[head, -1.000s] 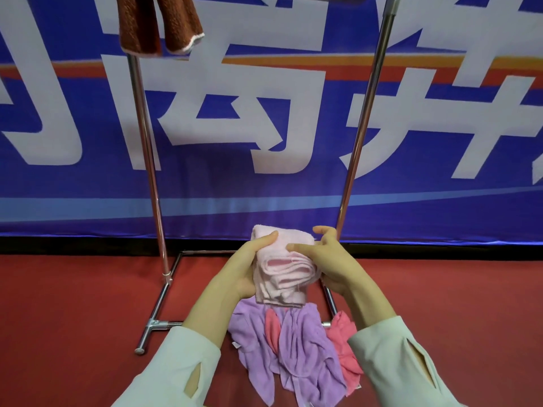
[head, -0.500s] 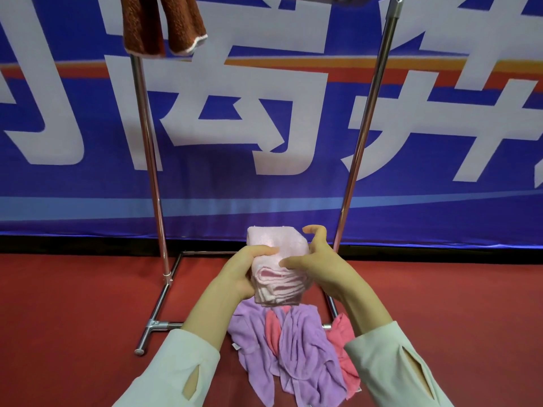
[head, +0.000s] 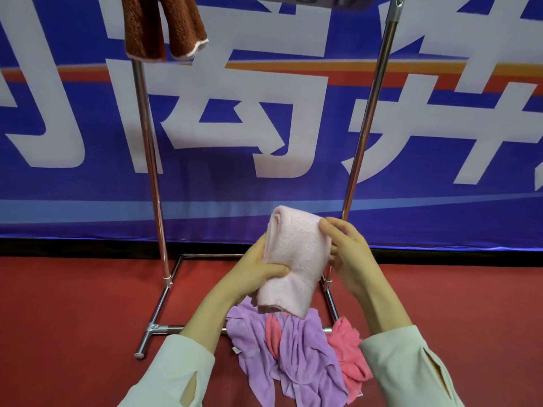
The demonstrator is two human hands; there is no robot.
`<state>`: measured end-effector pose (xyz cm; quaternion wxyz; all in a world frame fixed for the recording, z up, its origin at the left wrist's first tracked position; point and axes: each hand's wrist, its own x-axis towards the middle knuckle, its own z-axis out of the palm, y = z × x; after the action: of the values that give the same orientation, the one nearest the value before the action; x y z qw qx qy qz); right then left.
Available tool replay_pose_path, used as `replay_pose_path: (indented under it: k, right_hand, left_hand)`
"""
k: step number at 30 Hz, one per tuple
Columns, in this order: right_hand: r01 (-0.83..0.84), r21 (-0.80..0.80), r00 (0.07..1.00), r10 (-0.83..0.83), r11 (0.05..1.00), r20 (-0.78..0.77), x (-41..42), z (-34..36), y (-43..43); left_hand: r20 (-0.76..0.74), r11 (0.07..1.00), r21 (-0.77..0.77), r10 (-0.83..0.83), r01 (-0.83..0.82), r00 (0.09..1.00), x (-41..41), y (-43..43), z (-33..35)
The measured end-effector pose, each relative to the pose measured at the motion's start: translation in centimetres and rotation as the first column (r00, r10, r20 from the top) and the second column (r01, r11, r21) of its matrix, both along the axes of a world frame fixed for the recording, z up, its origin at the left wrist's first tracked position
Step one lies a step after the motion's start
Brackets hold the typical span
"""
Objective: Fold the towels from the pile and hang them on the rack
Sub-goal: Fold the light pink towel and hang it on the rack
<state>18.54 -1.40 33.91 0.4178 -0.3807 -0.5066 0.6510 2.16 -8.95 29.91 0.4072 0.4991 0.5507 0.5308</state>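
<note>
A folded pale pink towel (head: 293,257) is held in the air between both hands, above the pile. My left hand (head: 258,274) grips its left side, thumb across the front. My right hand (head: 346,254) holds the right edge with fingertips on the towel. Below lies the pile on the red floor: a purple towel (head: 296,353) and a bright pink towel (head: 349,356). The metal rack (head: 150,160) stands behind, with a brown towel (head: 164,24) hanging from its top bar at the upper left.
The rack's right pole (head: 367,118) and its base bars (head: 158,304) frame the pile. A blue banner with white characters (head: 264,127) covers the wall behind. Red floor (head: 73,318) spreads to both sides.
Both hands have raised the pale pink towel and turned it, so its flat folded face now shows instead of its layered edges.
</note>
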Motion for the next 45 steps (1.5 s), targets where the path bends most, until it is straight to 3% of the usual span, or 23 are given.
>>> replay_pose_path:
  k: [9, 16, 19, 25, 29, 32, 40, 45]
  right_hand:
    - [-0.038, 0.012, 0.978, 0.040, 0.999, -0.205, 1.0, 1.1, -0.3]
    - [-0.194, 0.176, 0.981, 0.192, 0.965, 0.026, 2.0, 1.3, -0.2]
    - [-0.229, 0.173, 0.973, 0.230, 0.958, 0.012, 1.6, 1.1, -0.6]
    - [-0.036, 0.236, 0.996, 0.054, 0.971, -0.072, 1.4, 1.2, -1.0]
    - [0.041, 0.217, 0.998, -0.051, 0.975, 0.041, 0.9, 0.8, -0.4]
    - [-0.029, 0.141, 0.992, 0.012, 0.990, 0.123, 0.9, 1.0, -0.6]
    - [-0.165, 0.000, 0.986, 0.165, 0.986, 0.031, 1.2, 3.1, -2.5]
    - [-0.246, 0.146, 0.967, 0.233, 0.958, 0.101, 0.0, 7.0, -4.4]
  left_hand:
    - [0.048, 0.999, -0.014, -0.035, 0.035, 0.998, 0.5, -0.1, 0.1]
    - [0.119, 0.999, 0.001, -0.047, 0.048, 0.992, 0.6, -0.7, 0.6]
    - [0.134, 0.999, -0.004, -0.047, 0.048, 0.990, 0.5, -0.9, 0.8]
    - [0.157, 0.999, -0.001, -0.053, 0.054, 0.986, 0.6, -1.3, 1.5]
    - [0.087, 0.999, 0.033, 0.021, -0.024, 0.996, 1.1, -1.6, 1.7]
    - [0.029, 0.994, 0.083, 0.065, -0.068, 0.997, 1.4, -1.8, 2.0]
    - [0.033, 0.978, 0.171, 0.114, -0.118, 0.993, 2.0, -3.5, 3.2]
    - [-0.159, 0.985, 0.112, 0.151, -0.134, 0.976, 0.7, -5.7, 4.6]
